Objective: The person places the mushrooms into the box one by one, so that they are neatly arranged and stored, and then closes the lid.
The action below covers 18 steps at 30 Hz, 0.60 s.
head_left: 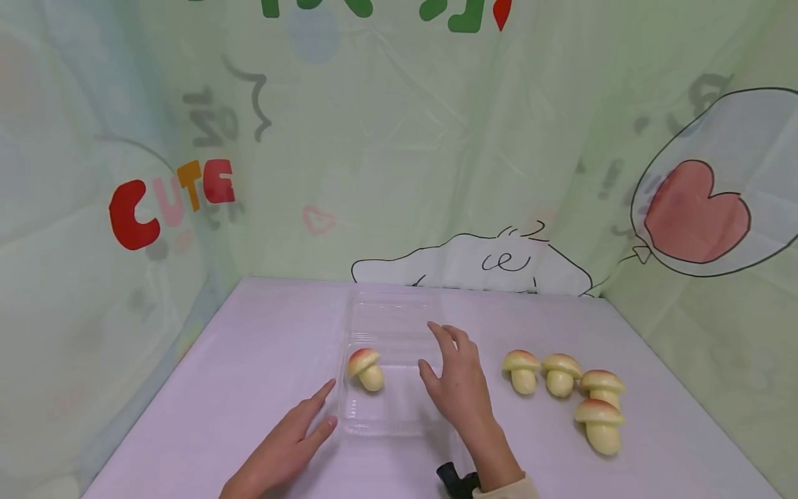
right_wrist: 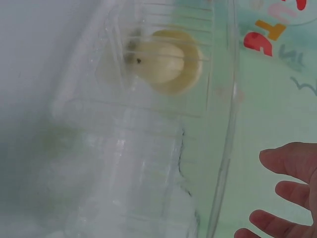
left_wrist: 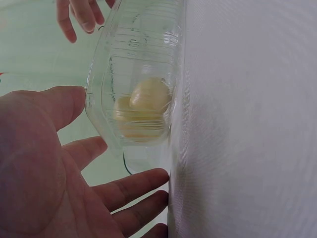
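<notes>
A clear plastic clamshell box (head_left: 399, 409) lies with its lid folded back on the table. Inside its left part is one mushroom-shaped piece (head_left: 368, 371) with a cream stem and a reddish cap; through the box wall the same mushroom-shaped piece (left_wrist: 151, 96) shows in the left wrist view. My left hand (head_left: 283, 440) is beside the box's left wall, fingers spread, thumb and fingertips close to the rim. Over the box's right side hovers my right hand (head_left: 458, 381), fingers apart and holding nothing. In the right wrist view its fingers (right_wrist: 292, 193) are spread beyond the rim.
Several more mushroom-shaped pieces (head_left: 560, 374) stand on the table to the right of the box, the nearest one (head_left: 601, 426) in front of another. A black object (head_left: 458, 479) shows by the right wrist. Printed cloth (head_left: 399, 152) walls the table at the back and sides.
</notes>
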Each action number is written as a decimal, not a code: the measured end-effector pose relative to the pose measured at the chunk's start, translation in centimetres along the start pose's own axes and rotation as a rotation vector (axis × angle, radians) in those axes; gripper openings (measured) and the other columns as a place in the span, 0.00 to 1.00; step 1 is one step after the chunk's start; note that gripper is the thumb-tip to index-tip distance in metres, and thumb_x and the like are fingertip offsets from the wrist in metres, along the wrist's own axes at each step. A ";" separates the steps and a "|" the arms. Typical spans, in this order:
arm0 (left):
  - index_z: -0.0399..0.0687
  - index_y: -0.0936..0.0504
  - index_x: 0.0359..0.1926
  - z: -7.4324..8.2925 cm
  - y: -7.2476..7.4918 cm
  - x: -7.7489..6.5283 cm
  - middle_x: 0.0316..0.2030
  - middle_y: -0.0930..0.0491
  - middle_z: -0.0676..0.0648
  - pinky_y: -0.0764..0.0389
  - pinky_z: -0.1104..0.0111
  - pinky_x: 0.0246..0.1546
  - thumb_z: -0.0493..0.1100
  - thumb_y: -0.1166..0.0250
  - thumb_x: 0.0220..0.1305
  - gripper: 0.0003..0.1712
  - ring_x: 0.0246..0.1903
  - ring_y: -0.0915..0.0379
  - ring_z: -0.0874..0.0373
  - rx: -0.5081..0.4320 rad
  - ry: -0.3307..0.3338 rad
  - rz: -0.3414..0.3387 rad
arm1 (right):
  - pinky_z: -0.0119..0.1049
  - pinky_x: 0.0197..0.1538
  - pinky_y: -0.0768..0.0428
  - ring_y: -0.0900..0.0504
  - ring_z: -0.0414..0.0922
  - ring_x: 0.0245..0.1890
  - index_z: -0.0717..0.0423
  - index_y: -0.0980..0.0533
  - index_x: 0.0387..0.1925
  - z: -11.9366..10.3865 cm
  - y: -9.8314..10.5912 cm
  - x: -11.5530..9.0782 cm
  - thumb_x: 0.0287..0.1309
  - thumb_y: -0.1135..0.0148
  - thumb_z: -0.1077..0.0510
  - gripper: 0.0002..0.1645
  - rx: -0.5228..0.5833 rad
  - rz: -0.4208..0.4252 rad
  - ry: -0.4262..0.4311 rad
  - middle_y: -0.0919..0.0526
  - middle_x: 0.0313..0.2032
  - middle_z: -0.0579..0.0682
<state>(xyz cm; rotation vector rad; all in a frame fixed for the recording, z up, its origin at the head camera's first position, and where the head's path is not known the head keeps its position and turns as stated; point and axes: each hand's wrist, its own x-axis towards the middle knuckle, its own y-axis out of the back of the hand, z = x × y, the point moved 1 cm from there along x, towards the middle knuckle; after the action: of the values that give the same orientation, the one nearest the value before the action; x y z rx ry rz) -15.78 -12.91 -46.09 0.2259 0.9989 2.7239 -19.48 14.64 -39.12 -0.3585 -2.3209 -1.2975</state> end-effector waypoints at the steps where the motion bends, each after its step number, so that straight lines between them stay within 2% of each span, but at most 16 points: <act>1: 0.62 0.40 0.81 0.0 0.0 0.0 0.74 0.31 0.41 0.37 0.38 0.71 0.61 0.44 0.77 0.37 0.74 0.38 0.38 -0.001 -0.001 0.000 | 0.55 0.51 0.16 0.24 0.61 0.61 0.53 0.27 0.70 0.1 0.0 0.0 0.59 0.25 0.59 0.38 0.000 0.002 0.000 0.25 0.64 0.60; 18: 0.60 0.40 0.81 -0.1 0.0 0.0 0.74 0.32 0.40 0.38 0.37 0.71 0.60 0.44 0.77 0.37 0.74 0.38 0.38 -0.013 0.001 -0.006 | 0.57 0.53 0.16 0.26 0.63 0.64 0.55 0.27 0.70 1.7 0.7 0.0 0.59 0.26 0.60 0.38 -0.012 0.001 -0.021 0.26 0.65 0.62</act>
<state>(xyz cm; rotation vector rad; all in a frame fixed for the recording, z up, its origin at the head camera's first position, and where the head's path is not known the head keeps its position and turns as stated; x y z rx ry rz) -15.80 -13.00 -46.13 0.2190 0.9797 2.7242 -19.67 16.49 -39.38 -0.3791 -2.3308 -1.3131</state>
